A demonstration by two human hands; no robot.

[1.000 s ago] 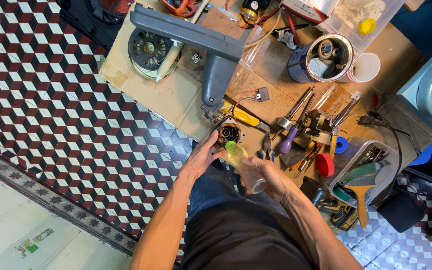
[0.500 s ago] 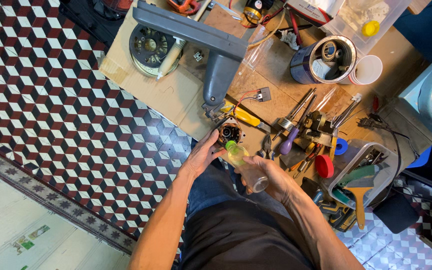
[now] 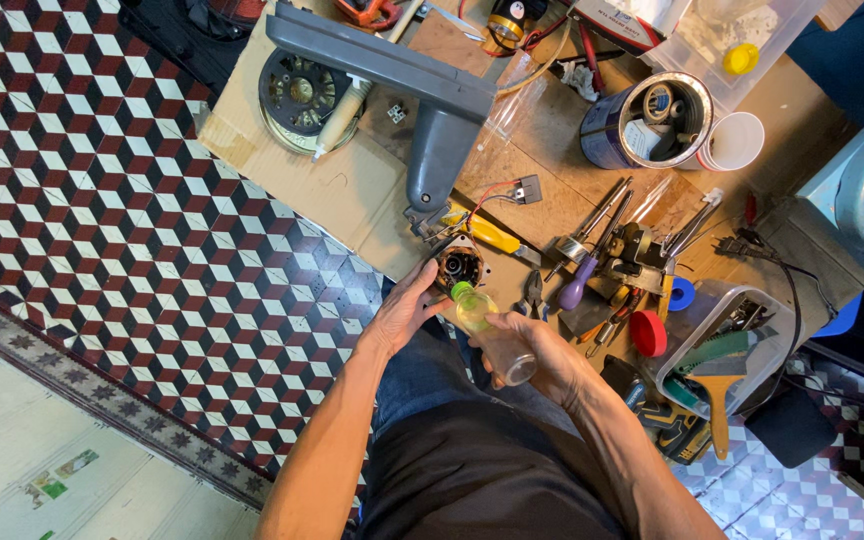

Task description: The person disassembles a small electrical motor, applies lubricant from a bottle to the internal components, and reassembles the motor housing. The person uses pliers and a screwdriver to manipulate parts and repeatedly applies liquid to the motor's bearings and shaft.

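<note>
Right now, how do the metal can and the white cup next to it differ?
The metal can is dark blue outside with a shiny rim and is packed with small parts; the white cup is plain, smaller, and shows nothing inside. Both are round, open-topped, and touch side by side on the cardboard.

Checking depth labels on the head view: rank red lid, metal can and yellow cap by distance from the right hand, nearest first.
From the right hand, which holds a small clear bottle:
1. Red lid, just to its right by the tool tray.
2. Metal can, farther up the board, upper right.
3. Yellow cap, beyond the can, in the clear box at the top.
</note>
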